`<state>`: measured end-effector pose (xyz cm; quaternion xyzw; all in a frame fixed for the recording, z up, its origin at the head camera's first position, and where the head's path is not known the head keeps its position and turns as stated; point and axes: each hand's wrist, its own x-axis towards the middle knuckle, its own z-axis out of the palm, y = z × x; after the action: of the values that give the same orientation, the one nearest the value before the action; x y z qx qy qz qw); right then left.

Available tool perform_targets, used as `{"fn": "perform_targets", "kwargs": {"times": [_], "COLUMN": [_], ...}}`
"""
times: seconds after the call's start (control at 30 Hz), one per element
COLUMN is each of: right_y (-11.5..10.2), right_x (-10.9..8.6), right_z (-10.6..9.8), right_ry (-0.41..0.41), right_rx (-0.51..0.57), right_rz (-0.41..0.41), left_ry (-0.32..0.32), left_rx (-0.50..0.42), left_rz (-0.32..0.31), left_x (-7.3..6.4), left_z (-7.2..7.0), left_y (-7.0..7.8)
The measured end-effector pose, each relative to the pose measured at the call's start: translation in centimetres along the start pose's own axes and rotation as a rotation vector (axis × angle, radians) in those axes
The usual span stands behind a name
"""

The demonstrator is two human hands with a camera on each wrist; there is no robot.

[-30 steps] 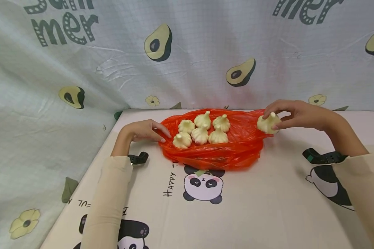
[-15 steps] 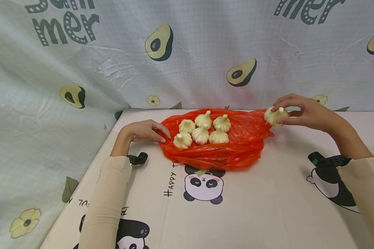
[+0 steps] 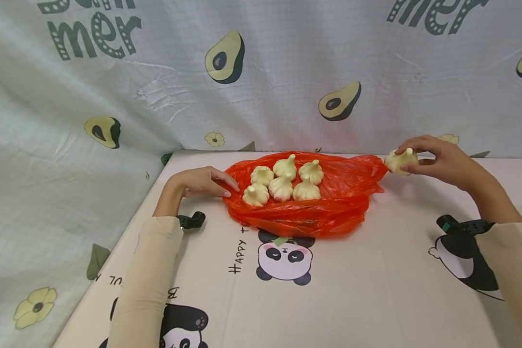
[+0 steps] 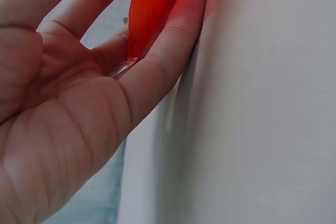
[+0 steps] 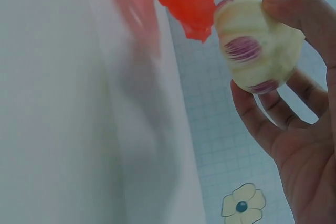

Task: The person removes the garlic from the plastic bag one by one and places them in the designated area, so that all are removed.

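A red plastic bag [image 3: 300,217] lies spread wide on the table, with several pale garlic bulbs [image 3: 282,187] clustered in its left half. My left hand [image 3: 204,182] is at the bag's left rim. In the left wrist view, red film [image 4: 152,9] passes between the thumb and the other fingers, whose tips are hidden by it. Beyond the bag's right end, my right hand [image 3: 437,162] holds one garlic bulb [image 3: 401,161] between thumb and fingertips. Purple patches mark this bulb [image 5: 260,43] in the right wrist view, where the bag's edge [image 5: 197,14] comes right up beside it.
The table [image 3: 330,299] wears a pale cover printed with pandas. A hanging curtain [image 3: 278,58] with avocado prints closes off the back, close behind the bag, and the left side. Each wrist carries a black strap [image 3: 461,226].
My right hand has moved right and slightly up with the garlic bulb, away from the bag's middle. The bag's right end has stretched rightward. My left hand has stayed at the left rim.
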<state>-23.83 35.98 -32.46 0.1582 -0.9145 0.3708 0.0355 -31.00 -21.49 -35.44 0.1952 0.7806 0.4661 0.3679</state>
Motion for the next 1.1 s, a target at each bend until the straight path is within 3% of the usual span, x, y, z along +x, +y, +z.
{"fn": "perform_targets", "kwargs": {"times": [0.23,0.5,0.8,1.1], "right_y": [1.2,2.6,4.0,4.5], "right_x": [-0.1,-0.2,0.0,0.8], "right_z": [0.0,-0.2,-0.4,-1.0], "right_ry": [0.063,0.058,-0.01,-0.153], "right_rx": [-0.083,-0.088,-0.084,-0.113], "right_rz": [0.075,0.165,0.218,0.211], "left_ry": [-0.01,-0.017,-0.021,-0.025], "left_rx": [-0.002,-0.004,0.005,0.04], "left_rz": [-0.003,-0.024,-0.016,0.007], "left_x": [0.0,0.2,0.2,0.4], "left_z": [-0.2,-0.2,-0.2,-0.3], "left_y": [0.0,0.3,0.2,-0.1]}}
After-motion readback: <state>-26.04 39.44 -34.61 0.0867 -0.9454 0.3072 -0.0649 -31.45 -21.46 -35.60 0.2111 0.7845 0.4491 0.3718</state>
